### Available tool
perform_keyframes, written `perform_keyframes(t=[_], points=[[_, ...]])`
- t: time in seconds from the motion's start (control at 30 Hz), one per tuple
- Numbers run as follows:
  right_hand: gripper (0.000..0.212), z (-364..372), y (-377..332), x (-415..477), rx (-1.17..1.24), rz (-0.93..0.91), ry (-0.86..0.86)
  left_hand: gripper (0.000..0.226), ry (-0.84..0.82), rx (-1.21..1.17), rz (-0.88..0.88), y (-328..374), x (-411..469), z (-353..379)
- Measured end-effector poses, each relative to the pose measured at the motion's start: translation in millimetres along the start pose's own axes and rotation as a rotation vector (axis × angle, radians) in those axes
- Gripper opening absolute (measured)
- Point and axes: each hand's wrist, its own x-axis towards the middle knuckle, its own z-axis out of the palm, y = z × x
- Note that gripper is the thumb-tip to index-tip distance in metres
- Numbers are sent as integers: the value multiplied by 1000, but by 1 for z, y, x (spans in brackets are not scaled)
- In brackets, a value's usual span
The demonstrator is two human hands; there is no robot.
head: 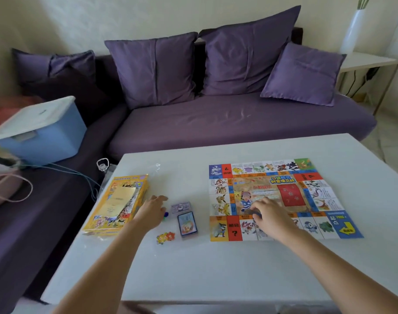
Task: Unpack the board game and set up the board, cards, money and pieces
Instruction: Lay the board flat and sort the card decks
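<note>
While left hand (151,208) hovers released, right hand (269,215) curls on board (292,196) with "?" squares (234,233); grasp unclear.

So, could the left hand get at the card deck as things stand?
Probably yes. The left hand is just left of the card deck, with only small coloured pieces between; nothing covers the deck, and the right hand is on the board.

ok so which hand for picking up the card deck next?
Left, probably. The left hand lies open just beside the card deck. The right hand is farther off over the board, curled as if already holding something.
</note>
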Motion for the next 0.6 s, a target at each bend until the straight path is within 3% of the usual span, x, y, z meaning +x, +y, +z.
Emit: perform_keyframes(t=[0.37, 0.5, 0.6], points=[[34, -13, -5, -3, 28, -4, -71, 38, -101, 39, 5, -15, -19, -5], [35, -21, -48, -3, 153, -55, 34, 36, -180, 65, -7, -16, -31, -3], [37, -20, -96, -5, 256, -142, -24, 33, -230, 81, -28, -16, -40, -2]])
